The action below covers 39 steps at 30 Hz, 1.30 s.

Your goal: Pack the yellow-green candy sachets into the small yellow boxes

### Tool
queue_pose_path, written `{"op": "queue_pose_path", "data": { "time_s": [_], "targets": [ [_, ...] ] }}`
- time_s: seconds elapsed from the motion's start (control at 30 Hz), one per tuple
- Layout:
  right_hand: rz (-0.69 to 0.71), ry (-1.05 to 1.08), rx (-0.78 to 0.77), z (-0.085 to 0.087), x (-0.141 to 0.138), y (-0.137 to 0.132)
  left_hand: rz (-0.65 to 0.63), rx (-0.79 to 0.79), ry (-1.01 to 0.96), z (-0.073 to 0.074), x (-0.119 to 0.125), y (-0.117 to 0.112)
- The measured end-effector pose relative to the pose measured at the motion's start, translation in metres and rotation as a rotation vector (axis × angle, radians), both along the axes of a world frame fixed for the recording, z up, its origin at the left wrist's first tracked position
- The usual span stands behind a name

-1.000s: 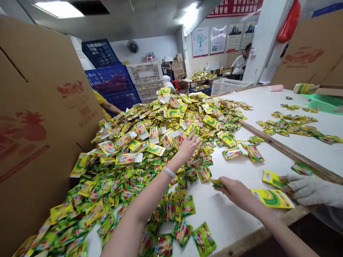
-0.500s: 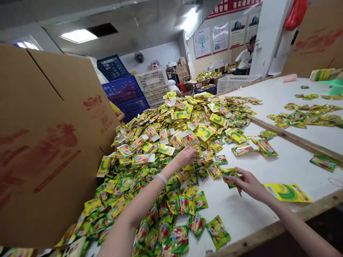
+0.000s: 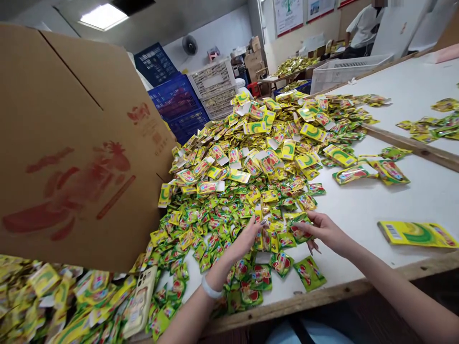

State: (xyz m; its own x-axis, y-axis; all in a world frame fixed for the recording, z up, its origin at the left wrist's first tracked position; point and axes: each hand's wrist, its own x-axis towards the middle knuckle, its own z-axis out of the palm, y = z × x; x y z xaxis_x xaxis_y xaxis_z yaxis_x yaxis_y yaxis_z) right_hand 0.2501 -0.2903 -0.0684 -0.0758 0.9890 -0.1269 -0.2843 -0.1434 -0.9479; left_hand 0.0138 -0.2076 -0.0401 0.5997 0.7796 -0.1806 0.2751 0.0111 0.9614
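My right hand [image 3: 328, 233] pinches a small green packet [image 3: 300, 231] with a red fruit picture between thumb and fingers, just above the white tabletop. Close by on its left, my left hand [image 3: 249, 236], with a pale band at the wrist, has its fingers closed at the near side of the heap. A small yellow packet [image 3: 257, 211] stands up at its fingertips and appears gripped there. Around both hands lie many loose green packets [image 3: 261, 276]. Behind them rises a large heap of yellow boxes and packets [image 3: 267, 162].
A big cardboard box [image 3: 82, 157] stands at left. A phone in a cream case [image 3: 140, 302] lies among packets. One yellow box [image 3: 418, 234] sits at right, near the wooden table edge [image 3: 358, 289]. A wooden strip [image 3: 416, 145] divides the tabletop. Crates [image 3: 179, 102] and a seated person are behind.
My left hand has drawn back from the heap towards my right hand, its fingers closing at a yellow packet. My right hand still holds the green packet. The view has tilted down.
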Motion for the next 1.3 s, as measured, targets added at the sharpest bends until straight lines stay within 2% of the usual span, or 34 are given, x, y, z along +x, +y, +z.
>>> {"op": "queue_pose_path", "data": {
  "time_s": [0.2,0.27,0.37,0.5,0.57,0.67,0.73,0.83,0.97,1.13,1.2,1.3],
  "targets": [
    [-0.156,0.003,0.049,-0.003,0.004,0.002,0.239,-0.126,-0.126,-0.008,-0.005,0.001],
    [-0.183,0.006,0.086,0.003,0.003,0.004,0.223,-0.168,-0.156,-0.011,-0.003,-0.002],
    [-0.189,0.012,0.140,0.018,-0.005,0.011,0.127,-0.289,-0.234,-0.010,-0.001,-0.009],
    [-0.235,-0.025,0.259,0.040,-0.030,0.027,-0.003,-0.394,-0.274,-0.006,-0.003,-0.019],
    [-0.272,-0.118,0.364,0.045,-0.044,0.033,0.004,-0.356,-0.266,-0.007,-0.004,-0.024],
    [-0.295,-0.377,0.604,0.042,-0.058,0.037,0.050,-0.310,-0.215,-0.013,-0.006,-0.028],
    [-0.255,-0.539,0.739,0.035,-0.059,0.036,0.101,-0.287,-0.185,-0.016,-0.008,-0.030],
    [-0.102,-0.705,0.785,0.031,-0.048,0.032,0.164,-0.213,-0.161,-0.016,-0.011,-0.028],
    [0.118,-0.878,0.715,0.041,-0.034,0.029,0.057,-0.066,-0.100,-0.012,-0.012,-0.025],
    [0.392,-0.933,0.676,0.055,-0.038,0.031,-0.085,0.068,-0.061,-0.013,-0.008,-0.029],
    [0.420,-0.955,0.659,0.058,-0.039,0.029,-0.098,0.058,-0.061,-0.013,-0.008,-0.031],
    [0.386,-0.944,0.636,0.061,-0.033,0.025,-0.077,0.051,-0.047,-0.011,-0.008,-0.031]
  ]
}}
